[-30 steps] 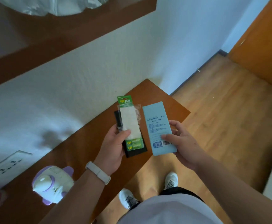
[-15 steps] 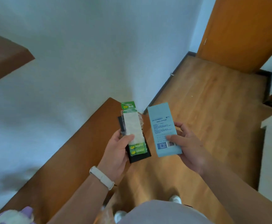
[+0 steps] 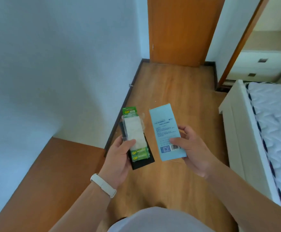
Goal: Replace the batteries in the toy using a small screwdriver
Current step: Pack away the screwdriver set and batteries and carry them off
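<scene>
My left hand (image 3: 119, 158) grips a green blister pack of batteries (image 3: 135, 136) stacked on a flat black case (image 3: 143, 162), thumb pressed across the pack's clear front. My right hand (image 3: 192, 149) holds a light blue box (image 3: 165, 129) with printed text and a barcode, thumb on its face and fingers behind it. Both items are held upright in front of me, above the wooden floor. The toy is out of view.
A brown wooden tabletop (image 3: 41, 181) runs along the white wall at lower left. A white bed frame with a quilted mattress (image 3: 270, 131) stands at right. An orange door (image 3: 179, 30) closes the far end of the wooden floor (image 3: 169, 91).
The view has swung right, away from the table; the purple-and-white toy has dropped out of sight and the bed and door have come in. Both hands keep the same holds.
</scene>
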The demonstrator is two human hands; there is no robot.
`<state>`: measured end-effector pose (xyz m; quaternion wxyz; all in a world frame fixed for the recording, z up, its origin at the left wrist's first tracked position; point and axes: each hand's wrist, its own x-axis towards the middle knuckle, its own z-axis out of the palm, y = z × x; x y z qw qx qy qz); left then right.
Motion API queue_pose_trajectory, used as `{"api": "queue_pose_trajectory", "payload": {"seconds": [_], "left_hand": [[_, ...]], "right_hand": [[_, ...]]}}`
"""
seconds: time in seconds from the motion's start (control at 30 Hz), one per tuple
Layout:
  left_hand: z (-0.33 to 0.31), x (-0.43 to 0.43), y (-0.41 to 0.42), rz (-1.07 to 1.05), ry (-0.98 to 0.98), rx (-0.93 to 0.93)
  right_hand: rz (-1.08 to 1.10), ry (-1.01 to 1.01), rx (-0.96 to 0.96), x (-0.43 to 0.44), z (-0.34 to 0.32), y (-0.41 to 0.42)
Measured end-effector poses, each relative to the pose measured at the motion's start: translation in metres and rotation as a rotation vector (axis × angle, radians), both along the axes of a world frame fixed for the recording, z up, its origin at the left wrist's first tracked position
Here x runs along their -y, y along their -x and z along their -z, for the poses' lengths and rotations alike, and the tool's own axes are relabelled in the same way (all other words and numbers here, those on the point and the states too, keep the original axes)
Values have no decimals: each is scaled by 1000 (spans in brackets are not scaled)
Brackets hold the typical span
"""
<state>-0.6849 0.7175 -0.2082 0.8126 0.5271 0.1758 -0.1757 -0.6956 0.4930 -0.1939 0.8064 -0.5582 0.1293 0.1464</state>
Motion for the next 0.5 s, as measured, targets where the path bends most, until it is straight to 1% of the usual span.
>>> {"api": "queue_pose_trajectory", "payload": {"seconds": [0.17, 0.27, 0.5], "left_hand": [[1, 46, -42, 135, -15, 0], [2, 69, -71, 201, -35, 16], [3, 109, -154, 371, -36, 51]], "right_hand": [[133, 45, -2, 45, 0, -8], [215, 31, 0, 64, 6, -21], [378, 36, 15, 92, 17, -79]]}}
